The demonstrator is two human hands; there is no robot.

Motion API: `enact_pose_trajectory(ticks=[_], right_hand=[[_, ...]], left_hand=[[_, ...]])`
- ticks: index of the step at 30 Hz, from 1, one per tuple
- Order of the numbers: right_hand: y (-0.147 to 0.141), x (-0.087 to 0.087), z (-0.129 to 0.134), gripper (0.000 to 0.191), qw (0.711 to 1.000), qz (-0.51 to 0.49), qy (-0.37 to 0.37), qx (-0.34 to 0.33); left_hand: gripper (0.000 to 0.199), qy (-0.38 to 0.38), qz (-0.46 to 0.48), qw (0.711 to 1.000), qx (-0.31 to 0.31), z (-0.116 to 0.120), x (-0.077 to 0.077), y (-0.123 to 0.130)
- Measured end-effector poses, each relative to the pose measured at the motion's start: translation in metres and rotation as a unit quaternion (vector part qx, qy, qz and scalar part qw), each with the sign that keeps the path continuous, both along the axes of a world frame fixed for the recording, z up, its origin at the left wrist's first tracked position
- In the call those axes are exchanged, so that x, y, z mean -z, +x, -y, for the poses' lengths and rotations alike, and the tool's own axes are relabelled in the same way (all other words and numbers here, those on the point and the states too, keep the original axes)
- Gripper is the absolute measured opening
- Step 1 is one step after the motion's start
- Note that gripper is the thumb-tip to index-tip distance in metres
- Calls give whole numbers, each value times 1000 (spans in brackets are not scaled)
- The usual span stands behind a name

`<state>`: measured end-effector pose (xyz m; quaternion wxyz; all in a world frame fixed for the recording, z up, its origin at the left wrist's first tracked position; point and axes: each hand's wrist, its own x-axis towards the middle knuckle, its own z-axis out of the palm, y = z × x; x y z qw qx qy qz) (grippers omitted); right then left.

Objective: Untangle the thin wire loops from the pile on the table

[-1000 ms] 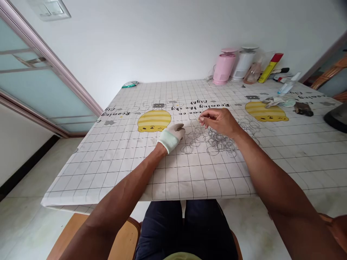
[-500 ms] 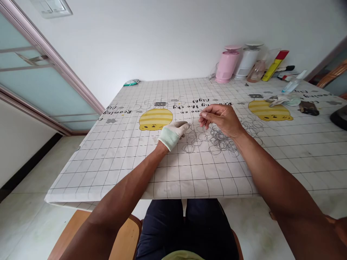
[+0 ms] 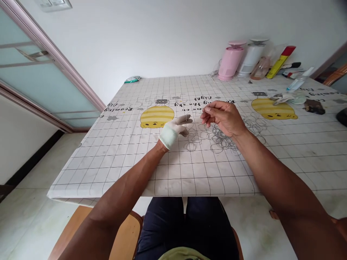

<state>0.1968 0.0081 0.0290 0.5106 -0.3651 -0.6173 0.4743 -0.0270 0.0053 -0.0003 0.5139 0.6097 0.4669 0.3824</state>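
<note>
Spread the gloved fingers of the left hand (image 3: 175, 130) wider than half a second earlier, just left of the tangle of wire loops (image 3: 222, 139) on the checked tablecloth (image 3: 189, 173). Kept the bare right hand (image 3: 226, 117) raised over the far edge of the same tangle.

Showed, along the wall at the back right, a pink canister (image 3: 231, 62) just beside a white canister (image 3: 251, 59), both upright, then a clear pinkish bottle (image 3: 260, 69) and a yellow can (image 3: 276, 66) with a red cap, leaning. Included a clear bottle (image 3: 298, 82) with a pale blue band, tilted, nearer the right side. Could not tell the contents of either canister or the can, nor the fill of the bottles.

Held the left thumb and fingers well apart, with no clear grip on anything. Brought the right thumb and forefinger together at the tips, with the other fingers curled; could not tell of any fine wire between. Lay near the right side, beyond the loops: a loose glove (image 3: 288, 98) beside a dark block (image 3: 314, 107).
</note>
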Motion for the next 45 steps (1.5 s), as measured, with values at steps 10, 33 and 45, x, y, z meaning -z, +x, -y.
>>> enact_pose_trajectory(ticks=[10,33,45], right_hand=[[3,0,-4,31,1000,-19,-5,9],[3,-1,-7,28,995,-101,-28,8],[0,3,-7,29,993,-102,-49,25]], left_hand=[[55,-6,-30,999,29,10,-10,6],[46,-110,106,984,97,11,2,11],[30,-94,17,995,7,7,7,16]])
